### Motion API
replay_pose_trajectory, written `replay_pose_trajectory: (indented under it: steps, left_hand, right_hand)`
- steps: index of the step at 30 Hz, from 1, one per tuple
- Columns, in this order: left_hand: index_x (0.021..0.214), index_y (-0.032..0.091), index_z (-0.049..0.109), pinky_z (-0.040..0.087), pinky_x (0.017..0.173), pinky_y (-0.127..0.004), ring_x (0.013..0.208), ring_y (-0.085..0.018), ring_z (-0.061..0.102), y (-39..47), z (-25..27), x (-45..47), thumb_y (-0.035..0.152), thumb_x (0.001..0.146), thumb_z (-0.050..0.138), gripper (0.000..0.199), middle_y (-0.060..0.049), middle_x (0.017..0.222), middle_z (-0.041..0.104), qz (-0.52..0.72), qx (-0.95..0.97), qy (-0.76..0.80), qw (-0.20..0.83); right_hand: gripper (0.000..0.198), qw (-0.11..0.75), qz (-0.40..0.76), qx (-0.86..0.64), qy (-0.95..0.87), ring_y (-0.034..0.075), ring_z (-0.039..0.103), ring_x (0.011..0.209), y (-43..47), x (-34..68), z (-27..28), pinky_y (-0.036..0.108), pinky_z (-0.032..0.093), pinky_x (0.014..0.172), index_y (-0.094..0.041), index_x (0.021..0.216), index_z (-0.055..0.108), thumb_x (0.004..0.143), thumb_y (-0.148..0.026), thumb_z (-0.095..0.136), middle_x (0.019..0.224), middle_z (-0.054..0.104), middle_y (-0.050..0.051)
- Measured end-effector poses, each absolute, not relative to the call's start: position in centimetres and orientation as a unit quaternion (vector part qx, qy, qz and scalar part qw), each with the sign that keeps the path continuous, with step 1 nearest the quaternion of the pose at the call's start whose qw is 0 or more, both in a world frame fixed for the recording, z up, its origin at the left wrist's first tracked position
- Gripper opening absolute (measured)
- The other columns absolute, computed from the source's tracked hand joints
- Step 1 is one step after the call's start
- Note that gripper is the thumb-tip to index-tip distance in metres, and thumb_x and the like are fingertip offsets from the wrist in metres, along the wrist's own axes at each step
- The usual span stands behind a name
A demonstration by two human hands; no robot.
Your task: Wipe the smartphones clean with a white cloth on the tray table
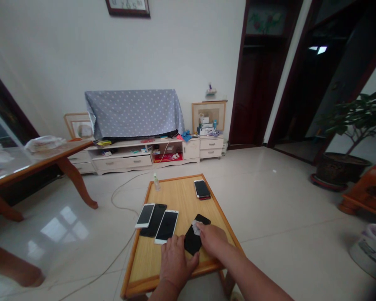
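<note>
A black phone lies at a slant on the small wooden table. My left hand grips its near left end, with the thumb at the bottom corner and the fingers along the left side. A crumpled white tissue is pinched in my right hand and pressed against the upper part of the phone. Just left of it lies a white phone, close to my left fingertips. Farther left, another white phone partly overlaps a second black phone.
A small clear bottle stands at the table's far left corner. Stacked phones lie near the right edge. A cable runs over the floor on the left. A larger table, a potted plant and a bucket stand around.
</note>
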State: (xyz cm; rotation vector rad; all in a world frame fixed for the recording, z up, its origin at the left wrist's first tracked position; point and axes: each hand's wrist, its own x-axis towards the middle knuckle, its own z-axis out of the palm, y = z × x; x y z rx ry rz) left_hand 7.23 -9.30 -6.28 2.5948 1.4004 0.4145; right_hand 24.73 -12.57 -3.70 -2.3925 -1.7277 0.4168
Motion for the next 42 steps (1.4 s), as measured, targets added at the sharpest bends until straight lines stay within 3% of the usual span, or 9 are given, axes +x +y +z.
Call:
replay_pose_trajectory:
  steps: [5, 10, 18, 25, 31, 38, 42]
  left_hand:
    - [0.119, 0.02, 0.064, 0.034, 0.092, -0.039, 0.107, -0.029, 0.054, -9.5, -5.8, 7.6, 0.052, 0.077, 0.063, 0.053, -0.01, 0.111, 0.062, 0.128, 0.861, 0.486, 0.076]
    - [0.122, 0.018, 0.063, 0.034, 0.095, -0.04, 0.11, -0.03, 0.053, -9.5, -6.5, 7.3, 0.054, 0.077, 0.063, 0.057, -0.011, 0.113, 0.061, 0.14, 0.863, 0.481, 0.074]
    - [0.124, 0.02, 0.063, 0.033, 0.098, -0.042, 0.112, -0.031, 0.053, -9.0, -7.0, 7.4, 0.052, 0.075, 0.065, 0.059, -0.012, 0.117, 0.062, 0.121, 0.857, 0.491, 0.099]
    - [0.126, 0.019, 0.062, 0.032, 0.101, -0.043, 0.114, -0.03, 0.052, -9.4, -6.2, 7.5, 0.052, 0.078, 0.062, 0.059, -0.013, 0.121, 0.062, 0.115, 0.858, 0.492, 0.092]
    - [0.123, 0.019, 0.063, 0.034, 0.097, -0.041, 0.112, -0.03, 0.053, -9.3, -6.6, 7.2, 0.056, 0.08, 0.059, 0.057, -0.013, 0.117, 0.062, 0.134, 0.863, 0.477, 0.095]
    - [0.124, 0.019, 0.063, 0.034, 0.099, -0.041, 0.115, -0.03, 0.052, -9.4, -6.9, 7.2, 0.053, 0.079, 0.061, 0.056, -0.013, 0.121, 0.062, 0.144, 0.861, 0.482, 0.081]
    - [0.124, 0.019, 0.063, 0.033, 0.101, -0.041, 0.115, -0.03, 0.052, -9.4, -6.9, 7.1, 0.053, 0.08, 0.059, 0.056, -0.012, 0.121, 0.062, 0.149, 0.863, 0.476, 0.086]
  right_hand:
    - [0.045, 0.099, 0.154, -0.773, -0.608, 0.026, 0.07, 0.103, -11.8, 23.6, -4.1, 0.035, 0.047, 0.083, -0.04, 0.137, 0.058, 0.099, -0.034, 0.035, 0.115, 0.074, 0.005]
    - [0.049, 0.098, 0.157, -0.825, -0.534, 0.026, 0.068, 0.109, -10.8, 26.0, -3.1, 0.035, 0.047, 0.086, -0.031, 0.145, 0.051, 0.099, -0.028, 0.034, 0.124, 0.071, 0.01]
    - [0.041, 0.111, 0.161, -0.761, -0.618, 0.027, 0.071, 0.099, -12.7, 22.6, -3.7, 0.034, 0.049, 0.082, -0.038, 0.13, 0.064, 0.097, -0.034, 0.038, 0.11, 0.076, 0.007]
    - [0.047, 0.097, 0.151, -0.818, -0.546, 0.028, 0.07, 0.103, -13.1, 26.1, -3.2, 0.035, 0.048, 0.084, -0.032, 0.139, 0.058, 0.097, -0.029, 0.038, 0.112, 0.075, 0.012]
    - [0.043, 0.09, 0.163, -0.751, -0.633, 0.029, 0.072, 0.093, -15.8, 23.6, -4.3, 0.033, 0.049, 0.076, -0.039, 0.132, 0.062, 0.096, -0.036, 0.04, 0.104, 0.077, 0.008]
    - [0.051, 0.087, 0.149, -0.811, -0.559, 0.028, 0.071, 0.101, -15.8, 26.9, -4.0, 0.034, 0.047, 0.083, -0.031, 0.148, 0.049, 0.099, -0.033, 0.034, 0.112, 0.075, 0.013]
    - [0.047, 0.092, 0.168, -0.756, -0.626, 0.028, 0.072, 0.096, -17.2, 24.6, -4.5, 0.033, 0.048, 0.078, -0.036, 0.142, 0.055, 0.097, -0.037, 0.039, 0.108, 0.076, 0.01]
